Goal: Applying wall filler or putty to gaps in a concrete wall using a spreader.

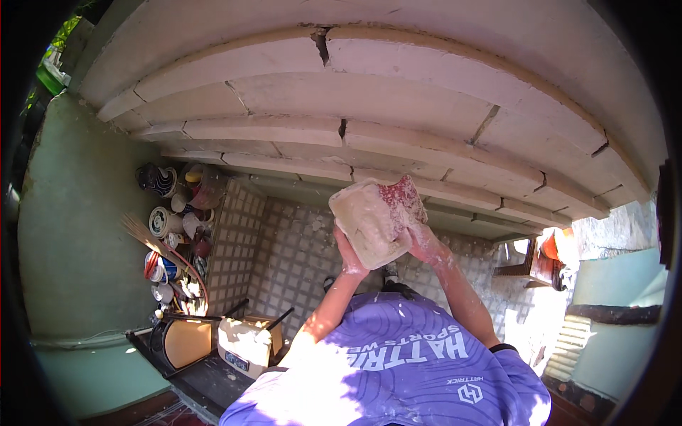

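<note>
A squarish, pale tub (361, 220), heavily smeared with whitish paste, is raised in front of my chest. My left hand (349, 248) is closed around its lower left side, bearing it from beneath. Along the right side lies a red, paste-coated piece (403, 199); whether it is a scraper, a cloth or part of the tub, I cannot tell. My right hand (425, 245) grips at that side, with its fingers partly hidden behind the red piece and the tub. White residue coats the right hand and wrist.
Long pale concrete ledges (426, 60) with cracks and joints cross ahead. Buckets (162, 221) and tools crowd the left corner. A chair (186, 344) and a beige box-shaped item (241, 344) stand lower left. A brown wooden piece (522, 268) sits at right, above the tiled floor (298, 234).
</note>
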Motion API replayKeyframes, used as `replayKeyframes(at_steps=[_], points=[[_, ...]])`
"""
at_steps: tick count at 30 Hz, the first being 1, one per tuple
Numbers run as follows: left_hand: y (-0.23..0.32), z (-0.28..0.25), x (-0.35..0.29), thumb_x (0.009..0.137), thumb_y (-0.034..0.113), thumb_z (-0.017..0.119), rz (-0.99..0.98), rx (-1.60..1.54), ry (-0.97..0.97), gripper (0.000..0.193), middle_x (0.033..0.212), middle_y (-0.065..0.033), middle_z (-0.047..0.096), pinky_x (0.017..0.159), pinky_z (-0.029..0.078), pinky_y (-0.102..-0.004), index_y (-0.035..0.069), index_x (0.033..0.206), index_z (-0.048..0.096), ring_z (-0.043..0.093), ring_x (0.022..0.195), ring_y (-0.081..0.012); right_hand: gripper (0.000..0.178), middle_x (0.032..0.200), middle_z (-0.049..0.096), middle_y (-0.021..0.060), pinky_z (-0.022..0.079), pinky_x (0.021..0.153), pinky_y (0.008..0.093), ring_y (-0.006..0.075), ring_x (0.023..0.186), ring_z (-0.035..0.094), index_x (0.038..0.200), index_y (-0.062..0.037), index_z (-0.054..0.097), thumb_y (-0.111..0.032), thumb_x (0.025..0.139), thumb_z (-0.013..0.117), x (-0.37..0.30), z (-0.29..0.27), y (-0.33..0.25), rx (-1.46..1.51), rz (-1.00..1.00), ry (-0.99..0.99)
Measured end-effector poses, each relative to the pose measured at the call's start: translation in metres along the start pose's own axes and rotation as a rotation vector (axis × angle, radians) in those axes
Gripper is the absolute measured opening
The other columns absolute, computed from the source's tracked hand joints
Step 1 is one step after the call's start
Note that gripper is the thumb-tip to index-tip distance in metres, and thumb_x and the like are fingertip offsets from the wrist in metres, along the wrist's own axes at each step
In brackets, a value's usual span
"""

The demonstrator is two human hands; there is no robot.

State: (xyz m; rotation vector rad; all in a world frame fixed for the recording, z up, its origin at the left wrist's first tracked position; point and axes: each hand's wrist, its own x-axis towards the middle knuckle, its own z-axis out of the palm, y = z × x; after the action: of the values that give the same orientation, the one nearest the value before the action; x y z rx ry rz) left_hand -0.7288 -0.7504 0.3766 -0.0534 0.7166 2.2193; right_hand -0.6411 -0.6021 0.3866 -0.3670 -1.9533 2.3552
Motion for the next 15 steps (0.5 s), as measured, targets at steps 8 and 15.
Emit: replayKeyframes(at_steps=[8, 15], points=[[0.025, -0.047, 0.005, 0.095, 0.063, 0.035, -0.087, 0.212, 0.092, 0.072, 0.135, -0.0083, 0.051, 0.100, 0.046, -0.0402, 0.011, 0.143, 0.037, 0.054, 0.119, -0.0228, 0.066, 0.141, 0.047, 0.0068, 0.038, 0.108, 0.0376, 0.0197, 0.128, 0.046, 0.145, -0.0022, 0.035, -0.050, 0.100, 0.043, 0.005, 0.047, 0.010, 0.433, 0.206, 0.140], [0.089, -0.041, 0.014, 0.095, 0.047, 0.050, 0.061, 1.221, 0.149, 0.053, 0.088, -0.0072, 0.068, 0.080, 0.048, -0.0331, -0.003, 0.104, 0.067, 0.062, 0.084, -0.0167, 0.069, 0.133, 0.053, 0.0075, 0.043, 0.102, 0.0366, 0.0174, 0.119, 0.052, 0.138, 0.0016, 0.043, -0.054, 0.098, 0.045, -0.002, 0.060, 0.045, 0.387, 0.221, 0.362]])
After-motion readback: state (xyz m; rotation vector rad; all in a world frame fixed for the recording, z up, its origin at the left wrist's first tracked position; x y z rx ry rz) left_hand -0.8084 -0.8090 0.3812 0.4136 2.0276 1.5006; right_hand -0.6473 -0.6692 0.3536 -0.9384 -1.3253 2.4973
